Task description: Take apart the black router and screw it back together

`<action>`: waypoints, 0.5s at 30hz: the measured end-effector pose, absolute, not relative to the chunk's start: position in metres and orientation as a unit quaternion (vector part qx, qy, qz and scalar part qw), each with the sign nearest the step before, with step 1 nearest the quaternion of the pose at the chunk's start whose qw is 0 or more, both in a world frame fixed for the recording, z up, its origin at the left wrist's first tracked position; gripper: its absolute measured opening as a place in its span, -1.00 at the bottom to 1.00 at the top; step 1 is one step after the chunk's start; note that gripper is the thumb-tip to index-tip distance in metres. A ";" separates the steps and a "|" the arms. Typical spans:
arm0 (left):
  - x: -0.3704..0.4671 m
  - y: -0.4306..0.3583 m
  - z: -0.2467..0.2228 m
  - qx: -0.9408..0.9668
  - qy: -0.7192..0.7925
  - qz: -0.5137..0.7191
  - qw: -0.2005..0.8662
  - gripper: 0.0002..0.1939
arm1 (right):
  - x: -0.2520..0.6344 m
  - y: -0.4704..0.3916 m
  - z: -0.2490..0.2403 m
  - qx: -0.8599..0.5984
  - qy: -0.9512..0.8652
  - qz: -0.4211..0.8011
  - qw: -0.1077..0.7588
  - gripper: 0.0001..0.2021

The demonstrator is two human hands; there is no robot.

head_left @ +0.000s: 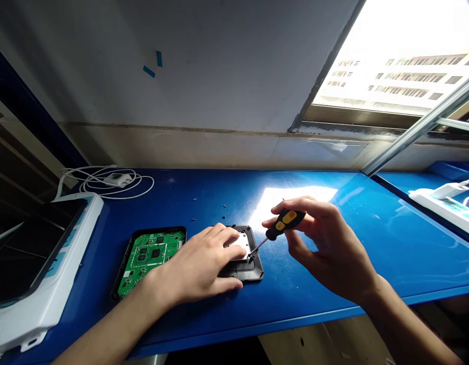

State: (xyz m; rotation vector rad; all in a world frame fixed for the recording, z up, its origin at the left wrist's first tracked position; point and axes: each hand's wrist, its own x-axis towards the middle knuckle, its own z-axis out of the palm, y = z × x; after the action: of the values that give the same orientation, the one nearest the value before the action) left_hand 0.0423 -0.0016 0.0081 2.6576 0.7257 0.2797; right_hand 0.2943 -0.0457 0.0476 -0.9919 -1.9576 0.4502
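Note:
My right hand [329,243] grips a black and yellow screwdriver [289,219] between thumb and fingers. Its shaft slants down to the left, and the tip meets the right edge of a pale metal plate [241,244]. That plate lies in a black plastic cover [253,274] flat on the table. Spread over the cover is my left hand [198,261], fingers apart, with fingertips resting on the plate and thumb near the cover's front edge. Part of the cover is hidden beneath it. To the left, a green circuit board [146,261] sits in a black housing, partly behind my left forearm.
Several tiny screws [224,206] lie on the blue table [314,289] behind the cover. A white stand with a black-screened device [29,248] is at the left. Behind it lie a coiled white cable and adapter [118,179]. A white power strip [447,210] lies at the right.

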 end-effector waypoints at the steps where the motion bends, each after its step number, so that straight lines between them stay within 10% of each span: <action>1: 0.042 -0.002 0.008 0.943 0.258 0.096 0.185 -0.56 | 0.293 -0.045 0.048 -0.406 -0.791 0.162 0.429 -0.46; 15: 0.043 -0.002 0.009 0.945 0.255 0.100 0.179 -0.56 | 0.269 -0.051 0.057 -0.415 -0.801 -0.017 0.431 -0.50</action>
State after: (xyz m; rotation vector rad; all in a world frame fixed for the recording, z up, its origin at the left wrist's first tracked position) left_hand 0.0430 -0.0018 0.0086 2.6722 0.7203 0.2839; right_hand 0.2685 -0.0510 0.0571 -1.0337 -1.9973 -0.0419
